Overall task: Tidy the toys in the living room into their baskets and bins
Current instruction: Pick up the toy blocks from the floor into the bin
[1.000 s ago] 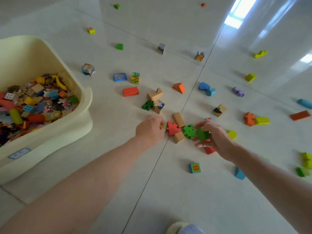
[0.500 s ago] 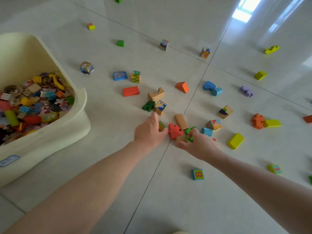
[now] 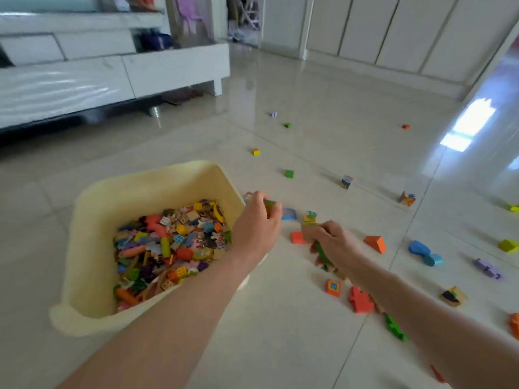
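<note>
Blurred throughout. Left hand [image 3: 257,223] curled around a green block [image 3: 270,204], mostly hidden, beside the cream bin [image 3: 92,248]. Right hand [image 3: 334,242] gripping a tan block [image 3: 309,231] and green pieces [image 3: 321,252] above the floor [image 3: 280,332].

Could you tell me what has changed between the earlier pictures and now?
Both hands have lifted off the floor and swung toward the cream bin. The left hand now grips a green piece at the bin's right rim; the right hand holds a tan block and green pieces just behind it. Earlier they were gathering these pieces on the tiles. The bin remains full of toys, and other blocks still lie scattered.
</note>
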Demonstrator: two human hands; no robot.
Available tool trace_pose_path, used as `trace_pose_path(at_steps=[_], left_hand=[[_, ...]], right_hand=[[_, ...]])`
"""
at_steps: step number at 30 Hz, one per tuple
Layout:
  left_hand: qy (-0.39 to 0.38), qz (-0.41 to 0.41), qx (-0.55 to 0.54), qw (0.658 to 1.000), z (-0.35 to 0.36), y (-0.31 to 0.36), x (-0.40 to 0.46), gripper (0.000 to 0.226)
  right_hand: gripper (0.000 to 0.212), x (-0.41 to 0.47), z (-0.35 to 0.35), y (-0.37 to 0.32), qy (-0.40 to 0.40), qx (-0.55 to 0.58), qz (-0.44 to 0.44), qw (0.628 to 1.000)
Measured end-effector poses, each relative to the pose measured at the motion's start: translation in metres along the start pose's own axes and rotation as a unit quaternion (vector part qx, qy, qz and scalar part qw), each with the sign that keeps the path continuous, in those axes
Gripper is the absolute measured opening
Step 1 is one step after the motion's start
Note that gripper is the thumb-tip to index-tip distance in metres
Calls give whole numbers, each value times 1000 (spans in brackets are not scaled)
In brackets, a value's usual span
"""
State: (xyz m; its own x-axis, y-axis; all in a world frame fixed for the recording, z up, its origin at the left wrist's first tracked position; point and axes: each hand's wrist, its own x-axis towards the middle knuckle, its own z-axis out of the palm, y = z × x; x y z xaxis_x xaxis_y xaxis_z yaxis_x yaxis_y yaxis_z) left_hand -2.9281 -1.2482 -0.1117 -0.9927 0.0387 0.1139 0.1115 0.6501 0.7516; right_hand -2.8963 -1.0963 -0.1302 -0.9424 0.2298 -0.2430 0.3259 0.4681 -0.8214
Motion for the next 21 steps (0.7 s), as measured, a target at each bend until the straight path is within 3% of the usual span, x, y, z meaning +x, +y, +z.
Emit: trace_pose_path(at_steps=[5,9,12,17,21], left_hand=[[61,-110,-49,991,-88,-50,16,34],[129,-186,-138,964,-139,-75,24,29],[151,-202,-143,957,-167,-89,31,35],[149,-216,-144,954,-183,-102,36,47],[133,-208,-137,959,-172,-93,37,48]], right_hand=[[30,1,67,-96,-94,89,-36,991],[20,-12,112,-142,-126,107,-64,984],[24,-14,135,-151,-125,93,-76,985],[53,-19,149,-159,-134,28,-80,987],[51,-18,137,-157,-126,38,-83,988]])
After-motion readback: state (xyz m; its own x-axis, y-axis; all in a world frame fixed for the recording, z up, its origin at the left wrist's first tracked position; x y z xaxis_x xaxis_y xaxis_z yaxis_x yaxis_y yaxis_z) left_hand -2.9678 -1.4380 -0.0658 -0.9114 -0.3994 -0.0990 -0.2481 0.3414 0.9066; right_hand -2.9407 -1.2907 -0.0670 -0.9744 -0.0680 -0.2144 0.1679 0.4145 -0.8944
